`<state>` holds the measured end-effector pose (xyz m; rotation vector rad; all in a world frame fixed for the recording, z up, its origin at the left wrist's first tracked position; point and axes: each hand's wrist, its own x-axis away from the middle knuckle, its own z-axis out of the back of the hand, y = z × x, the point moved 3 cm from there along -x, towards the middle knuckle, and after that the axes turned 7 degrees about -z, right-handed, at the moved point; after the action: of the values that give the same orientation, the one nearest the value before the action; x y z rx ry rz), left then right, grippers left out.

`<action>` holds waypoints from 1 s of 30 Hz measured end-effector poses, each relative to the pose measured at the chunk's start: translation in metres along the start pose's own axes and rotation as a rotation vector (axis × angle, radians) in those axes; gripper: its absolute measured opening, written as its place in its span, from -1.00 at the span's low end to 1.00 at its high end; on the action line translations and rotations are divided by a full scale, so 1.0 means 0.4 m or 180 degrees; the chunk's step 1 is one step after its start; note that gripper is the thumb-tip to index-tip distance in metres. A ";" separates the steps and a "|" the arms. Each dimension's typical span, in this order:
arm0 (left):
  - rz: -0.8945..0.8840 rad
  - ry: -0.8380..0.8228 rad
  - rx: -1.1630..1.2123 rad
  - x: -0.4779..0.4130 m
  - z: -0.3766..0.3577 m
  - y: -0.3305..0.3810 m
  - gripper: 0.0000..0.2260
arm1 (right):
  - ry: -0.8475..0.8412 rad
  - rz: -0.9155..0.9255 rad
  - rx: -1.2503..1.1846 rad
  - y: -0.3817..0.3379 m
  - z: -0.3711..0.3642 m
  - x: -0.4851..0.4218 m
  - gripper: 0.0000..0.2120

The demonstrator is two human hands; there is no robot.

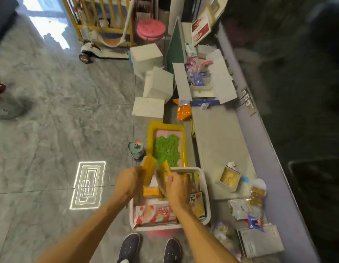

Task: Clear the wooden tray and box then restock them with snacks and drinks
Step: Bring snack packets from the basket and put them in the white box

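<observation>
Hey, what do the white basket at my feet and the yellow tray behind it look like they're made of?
The white basket looks like moulded plastic: smooth matte rim, rounded corners. The yellow tray is probably soft glossy plastic, perhaps inflatable, judging by its puffy rounded rim; blur leaves that open.

1. The floor (60,111) is grey marbled tile, polished and reflective.
2. The white basket (207,188) looks like smooth moulded plastic.
3. The yellow packet (148,168) in the left hand (129,185) and the second yellow packet (165,168) in the right hand (177,189) are shiny film.
4. The yellow tray (151,130) is glossy plastic; its green sand (166,149) is crumbly and matt.
5. The white blocks (147,107) look matt.
</observation>
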<state>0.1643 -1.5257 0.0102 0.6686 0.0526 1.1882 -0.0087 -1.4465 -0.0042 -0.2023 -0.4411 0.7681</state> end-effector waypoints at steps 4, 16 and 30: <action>-0.0533 -0.0083 -0.0418 0.020 0.153 0.137 -0.74 | 0.0332 -0.0170 -0.0165 0.010 0.215 0.062 -0.69; -0.2951 -0.0526 -0.0772 0.210 0.271 0.619 -0.75 | 0.1508 -0.1437 -0.0311 0.257 0.648 0.528 -0.73; -0.5037 -0.1389 -0.0614 1.158 -0.060 1.097 -0.74 | 0.2253 -0.3322 -0.0380 0.788 0.737 1.549 -0.76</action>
<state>-0.0287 -1.0227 0.3529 0.4733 0.0737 -0.4739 0.0527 -0.7803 0.3455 -0.2982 0.1154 -0.3704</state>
